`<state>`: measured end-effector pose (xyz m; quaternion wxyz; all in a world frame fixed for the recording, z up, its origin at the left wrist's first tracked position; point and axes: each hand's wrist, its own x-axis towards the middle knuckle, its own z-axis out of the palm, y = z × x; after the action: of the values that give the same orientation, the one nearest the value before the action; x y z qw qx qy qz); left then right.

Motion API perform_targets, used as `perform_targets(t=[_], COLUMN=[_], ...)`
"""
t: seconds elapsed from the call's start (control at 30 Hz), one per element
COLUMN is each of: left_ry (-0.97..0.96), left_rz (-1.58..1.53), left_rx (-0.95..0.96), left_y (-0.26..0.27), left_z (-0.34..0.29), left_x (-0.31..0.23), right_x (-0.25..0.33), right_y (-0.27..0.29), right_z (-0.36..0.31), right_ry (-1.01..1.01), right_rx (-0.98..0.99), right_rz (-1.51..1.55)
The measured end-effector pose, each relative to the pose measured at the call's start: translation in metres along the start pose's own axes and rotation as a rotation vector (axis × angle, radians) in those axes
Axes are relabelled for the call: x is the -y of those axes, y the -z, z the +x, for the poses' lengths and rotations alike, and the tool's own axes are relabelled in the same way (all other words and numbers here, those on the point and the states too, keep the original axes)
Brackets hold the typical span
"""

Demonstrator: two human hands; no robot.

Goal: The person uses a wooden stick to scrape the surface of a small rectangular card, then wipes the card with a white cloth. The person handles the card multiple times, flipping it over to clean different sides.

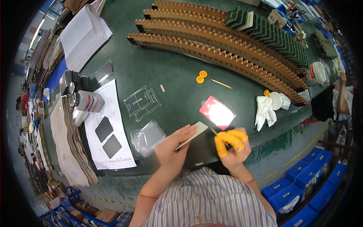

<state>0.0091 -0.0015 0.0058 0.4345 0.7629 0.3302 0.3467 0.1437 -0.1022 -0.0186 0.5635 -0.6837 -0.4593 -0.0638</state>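
My left hand (171, 146) grips a thin cream rectangular plate (197, 132) by its near end, holding it tilted above the bench front. Close to its right side, my right hand (236, 151) pinches a thin pointed stick (213, 131). Yellow finger cots (236, 137) cover several of its fingertips. Just beyond lies a glossy red-edged card (211, 110). Farther back are loose yellow finger cots (200, 79) and another wooden stick (222, 84). Clear plastic sheets (147, 138) lie left of my left hand, below transparent panels with white outlines (140, 104).
Long brown slotted racks (211, 53) cross the far bench, with dark green panels (272, 36) standing in the rearmost. A metal bottle (90, 101) stands on a printed sheet (109, 125) at left. Stacked cloths (70, 143) line the left edge; a white cloth (265, 113) lies at right.
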Motion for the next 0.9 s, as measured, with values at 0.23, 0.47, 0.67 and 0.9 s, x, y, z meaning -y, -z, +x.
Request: perform_targets(t=[0.23, 0.47, 0.67, 0.9], left_ry=[0.361, 0.576, 0.613, 0.573], left_rz=[-0.389, -0.667, -0.742, -0.637], left_rx=[-0.082, -0.027, -0.029, -0.024], left_y=[-0.003, 0.003, 0.003, 0.004], left_z=[0.0, 0.007, 0.008, 0.006], left_x=[-0.007, -0.004, -0.003, -0.005], right_x=[-0.019, -0.021, -0.023, -0.02], right_y=[0.0, -0.005, -0.007, -0.007], right_z=[0.02, 0.024, 0.024, 0.024], right_ry=[-0.186, -0.145, -0.105, -0.101], right_rx=[0.079, 0.103, 0.121, 0.085], right_rz=[-0.258, -0.351, -0.377, -0.317])
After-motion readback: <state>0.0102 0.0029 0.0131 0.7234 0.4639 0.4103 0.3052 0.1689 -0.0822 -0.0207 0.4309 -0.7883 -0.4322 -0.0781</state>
